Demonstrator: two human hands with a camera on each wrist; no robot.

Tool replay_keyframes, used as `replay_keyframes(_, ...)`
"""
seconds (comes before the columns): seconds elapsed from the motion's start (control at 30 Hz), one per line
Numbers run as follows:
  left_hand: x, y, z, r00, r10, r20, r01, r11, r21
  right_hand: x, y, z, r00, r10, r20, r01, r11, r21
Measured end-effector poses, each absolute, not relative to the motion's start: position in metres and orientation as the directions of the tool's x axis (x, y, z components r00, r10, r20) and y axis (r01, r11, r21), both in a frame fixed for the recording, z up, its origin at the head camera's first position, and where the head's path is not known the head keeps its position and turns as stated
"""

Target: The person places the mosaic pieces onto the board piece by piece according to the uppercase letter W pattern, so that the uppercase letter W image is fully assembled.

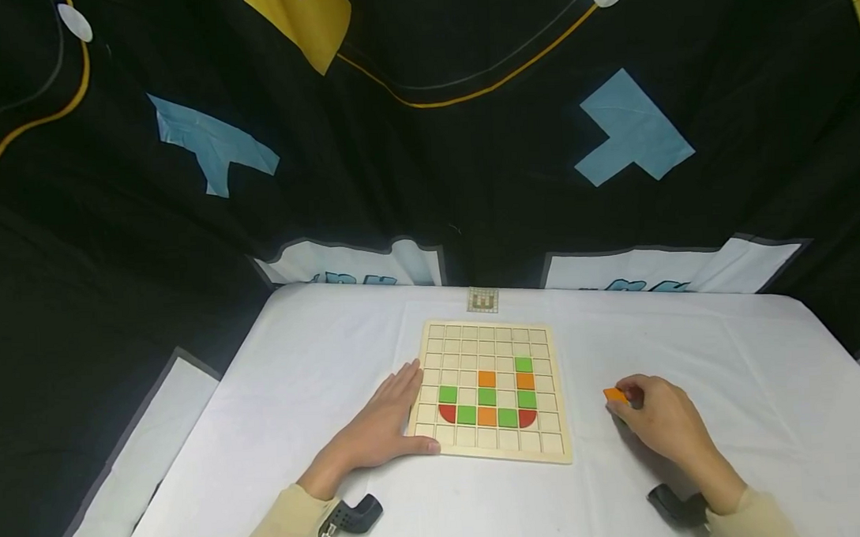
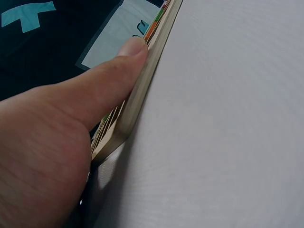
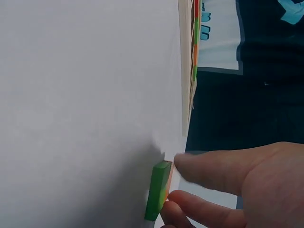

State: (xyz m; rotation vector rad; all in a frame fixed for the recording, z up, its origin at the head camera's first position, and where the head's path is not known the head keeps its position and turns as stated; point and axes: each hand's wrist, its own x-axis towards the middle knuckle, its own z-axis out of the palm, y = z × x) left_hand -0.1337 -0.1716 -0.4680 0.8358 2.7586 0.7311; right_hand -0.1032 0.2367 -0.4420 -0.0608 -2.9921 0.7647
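A wooden grid board lies on the table, with several green, orange and red tiles set in its squares. My left hand rests against the board's left side, fingers straight along the edge and thumb across the near left corner. In the left wrist view the thumb touches the board's edge. Right of the board, my right hand pinches an orange tile between thumb and fingers. Seen from the right wrist, its far side looks green; whether this is one tile or two stacked, I cannot tell.
A white cloth covers the table. Behind the board lies a small square marker. A dark curtain with blue and yellow shapes hangs behind the table. Dark devices sit at both wrists.
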Motion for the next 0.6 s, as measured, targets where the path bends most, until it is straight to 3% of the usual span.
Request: replay_keyframes(0.6, -0.1339, -0.1717, -0.4693, -0.829, 0.56, -0.017, 0.48, 0.725, 0.493, -0.1125, 0.2321, -0.4415, -1.0, 0.001, 0.019, -0.008, 0.867, -0.499)
